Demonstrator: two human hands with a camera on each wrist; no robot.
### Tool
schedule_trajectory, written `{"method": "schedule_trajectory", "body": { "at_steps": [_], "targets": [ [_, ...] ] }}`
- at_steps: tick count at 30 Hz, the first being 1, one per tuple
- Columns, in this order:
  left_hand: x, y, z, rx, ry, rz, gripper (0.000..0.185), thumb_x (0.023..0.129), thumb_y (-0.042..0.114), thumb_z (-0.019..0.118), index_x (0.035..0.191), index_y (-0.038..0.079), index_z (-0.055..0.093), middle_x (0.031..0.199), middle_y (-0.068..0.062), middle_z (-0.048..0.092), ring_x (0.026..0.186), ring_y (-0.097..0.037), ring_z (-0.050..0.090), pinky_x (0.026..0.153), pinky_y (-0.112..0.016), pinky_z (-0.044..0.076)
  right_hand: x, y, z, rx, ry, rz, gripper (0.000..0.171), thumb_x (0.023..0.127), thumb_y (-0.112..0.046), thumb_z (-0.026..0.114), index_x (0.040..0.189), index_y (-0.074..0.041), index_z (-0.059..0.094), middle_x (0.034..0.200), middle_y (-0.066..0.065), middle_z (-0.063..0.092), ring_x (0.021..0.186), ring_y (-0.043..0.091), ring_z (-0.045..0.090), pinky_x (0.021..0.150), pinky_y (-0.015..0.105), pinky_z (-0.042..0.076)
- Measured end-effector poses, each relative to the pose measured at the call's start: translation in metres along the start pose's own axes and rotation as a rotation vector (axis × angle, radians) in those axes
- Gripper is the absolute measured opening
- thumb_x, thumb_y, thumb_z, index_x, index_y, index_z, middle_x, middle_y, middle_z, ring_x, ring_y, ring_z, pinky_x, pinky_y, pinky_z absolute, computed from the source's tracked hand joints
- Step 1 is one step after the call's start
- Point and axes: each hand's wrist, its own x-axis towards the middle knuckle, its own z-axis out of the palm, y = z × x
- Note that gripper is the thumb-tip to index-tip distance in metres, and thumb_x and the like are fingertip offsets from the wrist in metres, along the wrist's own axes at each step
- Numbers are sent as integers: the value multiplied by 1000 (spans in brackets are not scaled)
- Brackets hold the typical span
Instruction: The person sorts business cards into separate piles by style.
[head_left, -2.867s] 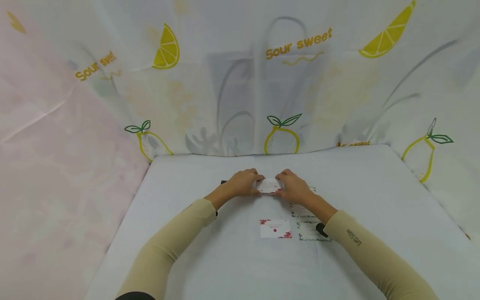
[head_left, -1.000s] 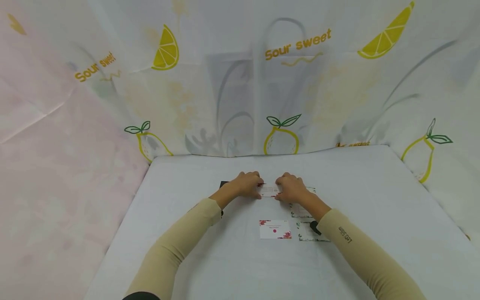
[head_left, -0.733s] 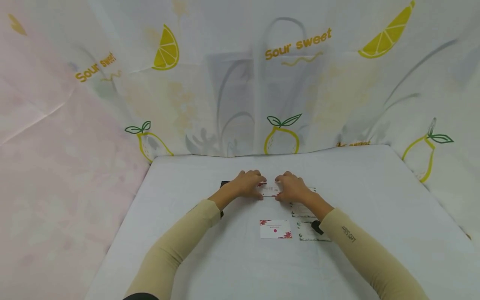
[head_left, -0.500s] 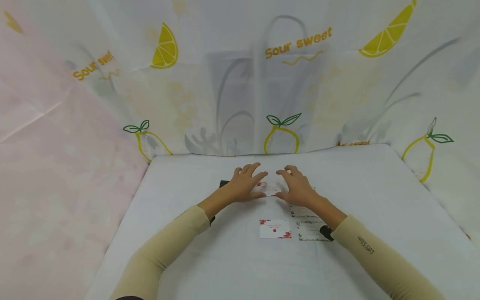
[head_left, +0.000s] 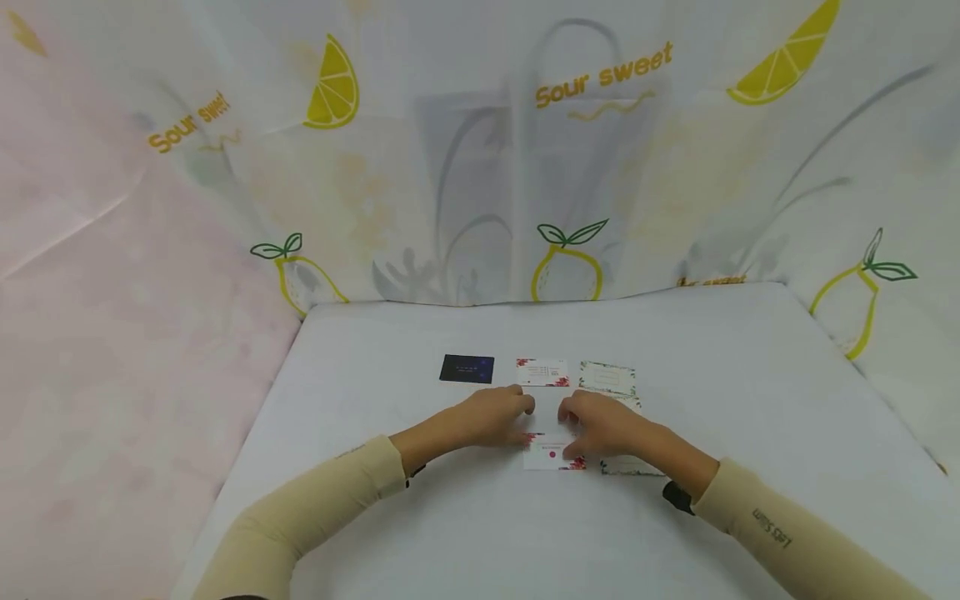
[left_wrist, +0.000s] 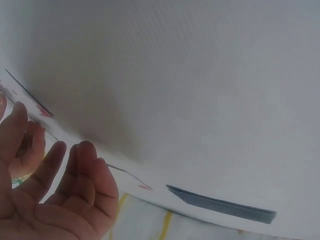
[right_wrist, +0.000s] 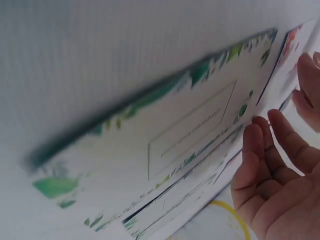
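Nearer red-cornered card (head_left: 553,458) flanked by left grip (head_left: 491,417) and right grip (head_left: 606,425), both relaxed, unclenched; contact not discernible. Dark card (head_left: 467,368) laid farther back on surface (head_left: 465,542).

Near card: white rectangle with red floral corners (head_left: 551,458), flat on the white table (head_left: 465,542), left hand (head_left: 491,418) and right hand (head_left: 611,427) at its far corners.
Toward the table's far edge: black rectangular card (head_left: 467,369), second red-floral white card (head_left: 542,372), green-leafed white card (head_left: 607,378), in a row.
Right of near card: another green-leafed card (head_left: 630,468), half hidden.
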Motion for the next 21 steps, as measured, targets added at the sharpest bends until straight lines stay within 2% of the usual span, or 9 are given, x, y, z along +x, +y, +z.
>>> {"method": "schedule_trajectory", "body": {
  "at_steps": [5, 11, 16, 21],
  "targets": [
    [-1, 10, 10, 50, -9, 44, 44, 81, 43, 80, 115, 19, 66, 95, 6, 60, 75, -8, 52, 66, -22, 45, -1, -4, 6, -20, -50, 15, 43, 69, -26, 90, 99, -13, 62, 89, -5, 57, 82, 13, 50, 76, 32, 45],
    [-6, 14, 9, 64, 8, 93, 45, 81, 39, 81, 118, 18, 66, 94, 6, 60, 76, -7, 51, 68, -21, 45, -1, -8, 4, -31, -42, 12, 36, 72, -21, 88, 90, -13, 58, 84, -4, 51, 78, 12, 45, 70, 28, 41],
    [-12, 14, 7, 39, 48, 145, 46, 83, 36, 80, 121, 17, 64, 96, 5, 62, 77, -7, 52, 71, -20, 46, -2, -5, 3, 109, -94, 18, 31, 81, -16, 81, 93, -13, 52, 82, -3, 52, 76, 13, 46, 67, 27, 39],
    [-14, 13, 5, 53, 93, 166, 57, 83, 42, 78, 130, 15, 59, 100, 4, 65, 79, -8, 54, 76, -24, 49, 4, 7, -3, 249, -73, -67, 17, 90, -11, 71, 95, -10, 55, 88, -1, 57, 80, 14, 49, 72, 27, 43]
  ]
}}
